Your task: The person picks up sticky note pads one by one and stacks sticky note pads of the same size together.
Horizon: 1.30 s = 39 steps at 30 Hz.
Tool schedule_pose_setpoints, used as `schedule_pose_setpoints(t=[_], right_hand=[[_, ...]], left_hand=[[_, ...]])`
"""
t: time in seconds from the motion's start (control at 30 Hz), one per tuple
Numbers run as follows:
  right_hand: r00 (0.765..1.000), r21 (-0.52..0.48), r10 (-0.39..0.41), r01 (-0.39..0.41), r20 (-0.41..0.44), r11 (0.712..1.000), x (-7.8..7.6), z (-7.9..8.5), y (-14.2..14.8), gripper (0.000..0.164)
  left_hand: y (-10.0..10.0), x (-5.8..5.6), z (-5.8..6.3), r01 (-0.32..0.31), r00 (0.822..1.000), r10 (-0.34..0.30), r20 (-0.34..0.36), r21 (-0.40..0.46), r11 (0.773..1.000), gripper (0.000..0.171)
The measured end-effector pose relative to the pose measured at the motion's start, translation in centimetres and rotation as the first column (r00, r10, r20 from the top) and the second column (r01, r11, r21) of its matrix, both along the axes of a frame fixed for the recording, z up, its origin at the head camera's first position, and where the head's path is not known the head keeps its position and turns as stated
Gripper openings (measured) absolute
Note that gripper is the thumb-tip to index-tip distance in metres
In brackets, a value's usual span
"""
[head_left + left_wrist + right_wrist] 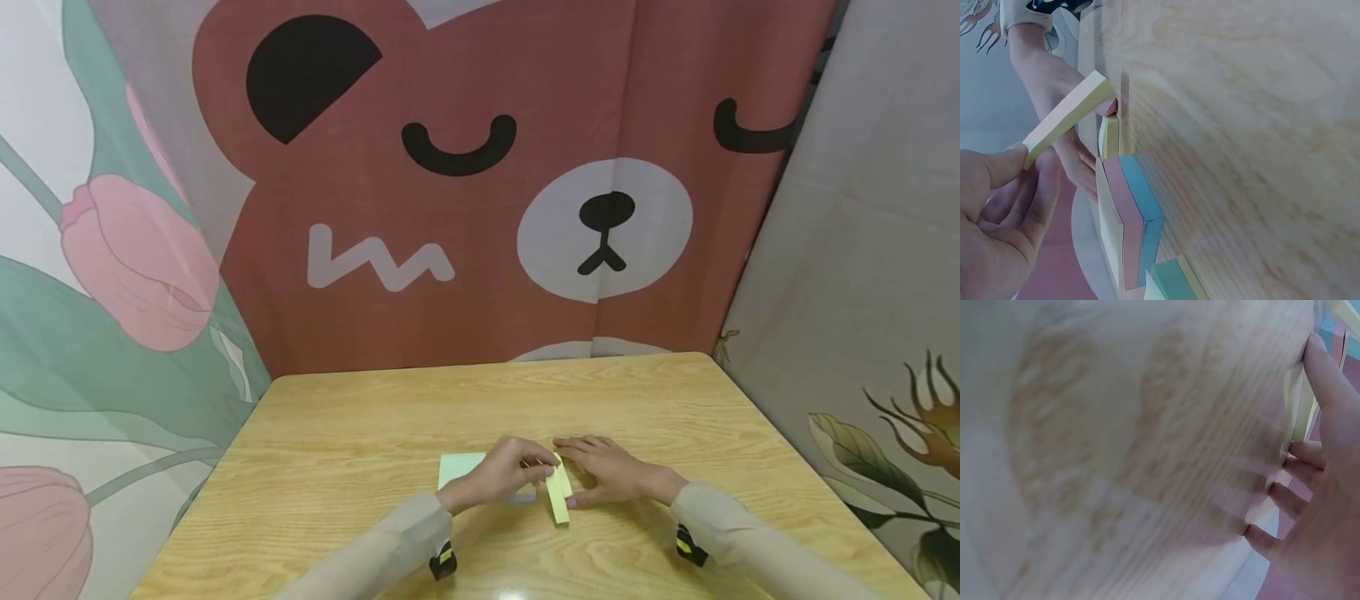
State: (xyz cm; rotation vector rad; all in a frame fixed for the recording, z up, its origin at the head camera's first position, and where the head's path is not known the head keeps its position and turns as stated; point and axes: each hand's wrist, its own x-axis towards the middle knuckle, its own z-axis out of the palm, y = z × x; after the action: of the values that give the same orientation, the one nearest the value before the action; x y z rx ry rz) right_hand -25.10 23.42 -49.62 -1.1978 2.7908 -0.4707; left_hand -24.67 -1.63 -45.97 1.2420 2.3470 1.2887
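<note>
My left hand (504,471) pinches a narrow yellow sticky-note pad (557,497) by one end between thumb and fingers. In the left wrist view that pad (1067,117) is lifted off the table and slants away from the fingertips. A second yellow pad (1110,137) lies on the table beside the right hand. My right hand (607,471) rests with fingers spread, fingertips down on the tabletop. Near the left hand sits a stack with a pale top layer, a pink layer (1124,219) and a blue layer (1147,212); the left hand hides much of it in the head view.
A light green pad (459,467) lies left of the left hand, with a yellowish layer (1191,278) under it in the left wrist view. The wooden table (360,417) backs onto a curtain with a bear print (465,208).
</note>
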Motion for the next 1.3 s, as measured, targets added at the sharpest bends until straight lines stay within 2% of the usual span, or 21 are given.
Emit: schedule_pose_setpoints(t=[0.23,0.57,0.93,1.3], right_hand=[[1.0,-0.005,0.007,-0.007,0.0,1.0,0.2,0.1,0.0,0.087],[1.0,0.005,-0.007,0.007,-0.001,1.0,0.5,0.2,0.0,0.088],[0.999,0.039,-0.033,0.032,0.023,0.999,0.5,0.1,0.2,0.093],[1.0,0.022,-0.014,0.014,0.009,1.0,0.5,-0.3,0.0,0.091]], left_hand=[[0.6,-0.7,-0.1,-0.032,0.999,0.032,-0.021,-0.008,0.999,0.022],[1.6,-1.0,0.0,-0.092,0.993,0.091,-0.069,-0.013,0.996,0.021],[2.6,-1.6,0.0,-0.09,0.992,0.086,-0.095,-0.043,0.995,0.021],[2.7,-2.9,-1.1,-0.161,0.976,0.149,-0.158,-0.065,0.985,0.019]])
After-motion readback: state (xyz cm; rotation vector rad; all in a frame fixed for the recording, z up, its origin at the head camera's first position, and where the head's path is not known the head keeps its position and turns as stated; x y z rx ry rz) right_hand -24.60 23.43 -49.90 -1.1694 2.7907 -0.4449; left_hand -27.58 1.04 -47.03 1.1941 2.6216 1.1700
